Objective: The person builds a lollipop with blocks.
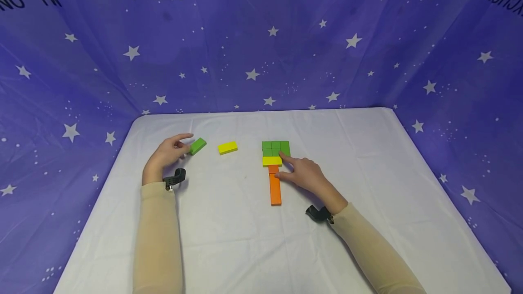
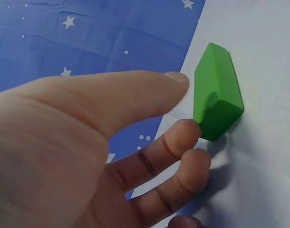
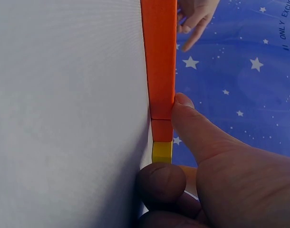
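On the left of the head view, my left hand (image 1: 170, 152) is beside a green block (image 1: 198, 146). In the left wrist view a fingertip meets the near end of this green block (image 2: 216, 90), and the thumb stays off it. My right hand (image 1: 306, 175) rests over a flat arrangement of blocks. One fingertip touches the green blocks (image 1: 267, 145) at its top, and the thumb lies along the orange blocks (image 1: 275, 192) below. A yellow block (image 1: 269, 161) sits between green and orange. In the right wrist view the thumb touches the long orange block (image 3: 160, 61).
A loose yellow block (image 1: 227, 148) lies between the loose green block and the arrangement. White cloth covers the table (image 1: 229, 248). A purple star-patterned curtain (image 1: 216, 44) stands behind and at both sides. Each wrist wears a black camera mount (image 1: 176, 178).
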{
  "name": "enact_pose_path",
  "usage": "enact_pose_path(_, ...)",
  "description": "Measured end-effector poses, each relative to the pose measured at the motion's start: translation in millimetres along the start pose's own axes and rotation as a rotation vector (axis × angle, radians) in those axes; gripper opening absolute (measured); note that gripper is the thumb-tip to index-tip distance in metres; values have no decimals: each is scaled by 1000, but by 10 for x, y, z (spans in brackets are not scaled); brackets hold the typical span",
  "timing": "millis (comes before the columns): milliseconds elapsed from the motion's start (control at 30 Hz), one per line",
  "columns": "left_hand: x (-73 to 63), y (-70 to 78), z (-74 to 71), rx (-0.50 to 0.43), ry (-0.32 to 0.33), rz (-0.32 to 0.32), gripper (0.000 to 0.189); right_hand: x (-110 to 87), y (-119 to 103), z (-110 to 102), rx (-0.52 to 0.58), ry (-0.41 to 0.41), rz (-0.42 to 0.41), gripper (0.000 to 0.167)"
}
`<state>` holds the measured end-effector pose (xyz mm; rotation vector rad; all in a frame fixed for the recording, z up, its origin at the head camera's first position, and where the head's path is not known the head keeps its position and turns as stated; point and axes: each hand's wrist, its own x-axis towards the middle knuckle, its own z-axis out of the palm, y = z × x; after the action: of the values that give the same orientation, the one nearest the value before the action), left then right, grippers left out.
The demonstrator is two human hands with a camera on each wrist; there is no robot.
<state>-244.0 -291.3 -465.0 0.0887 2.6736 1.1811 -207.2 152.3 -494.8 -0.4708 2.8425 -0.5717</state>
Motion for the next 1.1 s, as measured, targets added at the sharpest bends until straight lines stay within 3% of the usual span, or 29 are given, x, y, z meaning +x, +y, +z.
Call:
enact_pose_path(433,50,22,73,71,7,-21,58,-3,3,4,16,10,-2,88)
enact_pose_path(700,61,47,104,52,-3,-33,59,-12,7,-1,9,5,3,89)
enact_pose_path(1100,126,79,195,81,-24,18,69,-12,-13,-11,1,1,17,88)
